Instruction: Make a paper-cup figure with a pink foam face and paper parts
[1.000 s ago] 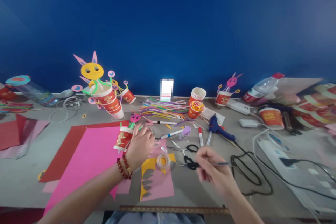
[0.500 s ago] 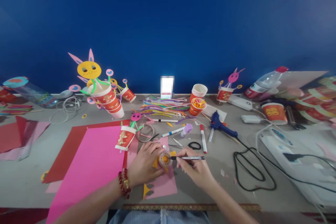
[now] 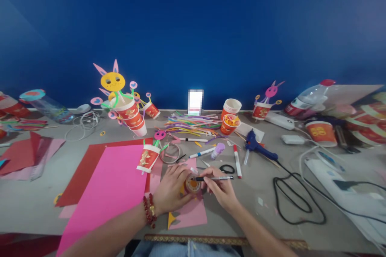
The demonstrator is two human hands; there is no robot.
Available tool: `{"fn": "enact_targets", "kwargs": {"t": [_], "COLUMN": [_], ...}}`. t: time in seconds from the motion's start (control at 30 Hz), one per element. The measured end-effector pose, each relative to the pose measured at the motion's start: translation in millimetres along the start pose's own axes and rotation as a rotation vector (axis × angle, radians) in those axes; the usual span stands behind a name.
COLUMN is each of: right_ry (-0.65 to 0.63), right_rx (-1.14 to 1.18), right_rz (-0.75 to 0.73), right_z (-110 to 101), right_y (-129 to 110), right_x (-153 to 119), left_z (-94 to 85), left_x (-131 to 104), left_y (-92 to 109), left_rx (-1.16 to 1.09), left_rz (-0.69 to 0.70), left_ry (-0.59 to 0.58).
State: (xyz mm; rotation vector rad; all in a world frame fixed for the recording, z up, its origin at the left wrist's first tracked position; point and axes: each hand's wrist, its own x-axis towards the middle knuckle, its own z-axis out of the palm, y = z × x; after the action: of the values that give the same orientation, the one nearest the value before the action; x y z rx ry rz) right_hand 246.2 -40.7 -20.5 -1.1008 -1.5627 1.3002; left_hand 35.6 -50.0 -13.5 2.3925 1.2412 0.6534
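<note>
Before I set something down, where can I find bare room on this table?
Left: bare tabletop between the paper pile and the large red sheet. Right: a patch with scraps, between the right hand and the black cable. Crowded: around the straws and markers.

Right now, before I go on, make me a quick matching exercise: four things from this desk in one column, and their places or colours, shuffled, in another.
Column one:
1. pen
2. tape roll
3. glue gun
4. bead bracelets

Column two:
A. blue, lying apart from both hands
B. dark red, around a wrist
C. gripped in the right hand
D. between thumb and fingers of the left hand

Right pairs: 1-C, 2-D, 3-A, 4-B
</note>
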Motion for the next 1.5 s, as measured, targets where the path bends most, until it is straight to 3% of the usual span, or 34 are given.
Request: {"fn": "enact_targets", "kwargs": {"t": [0.27,0.63,0.9,1.5], "right_ry": [-0.02,0.068,-0.109,-0.162], "right_rx": [-0.043,-0.129,-0.334,-0.51], "right_rz": [-0.028,-0.1,-0.179,-0.233], "right_z": [1,-3,-9,-2], "right_y": [4,-5,-22,-19], "right_x": [-1,-1,12,13], "left_z": [-0.4,-0.2,-0.6,5.0], "left_x": [-1,0,3,0], "left_y": [3,3,3,-2], "left_rx": [-0.018,-0.004,-0.021,-0.029], "left_rz": [-0.007,-0.036,-0.078,-0.071], "left_ry": [0.019,-0.006,-0.021,-0.017]}}
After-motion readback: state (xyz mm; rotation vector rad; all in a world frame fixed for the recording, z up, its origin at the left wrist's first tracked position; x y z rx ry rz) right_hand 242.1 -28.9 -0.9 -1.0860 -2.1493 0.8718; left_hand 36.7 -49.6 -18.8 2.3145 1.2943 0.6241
